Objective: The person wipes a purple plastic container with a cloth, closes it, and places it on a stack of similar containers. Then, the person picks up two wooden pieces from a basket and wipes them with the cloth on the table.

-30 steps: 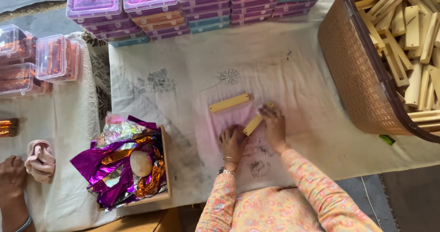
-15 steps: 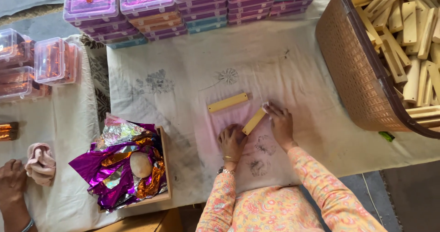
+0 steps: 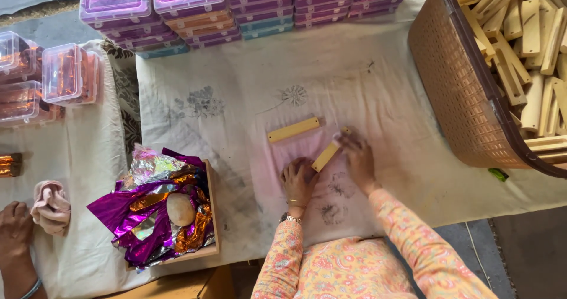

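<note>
Both hands on a small wooden bar laid on pink foil

Left hand lies flat, fingers spread, at the bar's near end; right hand pinches the far end of the wooden bar on the pink foil sheet. It looks light, stiff, smooth; best gripped by its long edges. A second bar lies just beyond, the basket farther right

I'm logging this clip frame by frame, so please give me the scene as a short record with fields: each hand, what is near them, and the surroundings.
left hand: flat on the pink sheet, at the lower end of a tilted wooden bar
right hand: fingertips at that bar's upper end
second bar: lies apart, untouched
basket: at right, full of bars
tray: at left, holds foil wrappers
boxes: stacked along the far edge
other person: hand at bottom left
</note>
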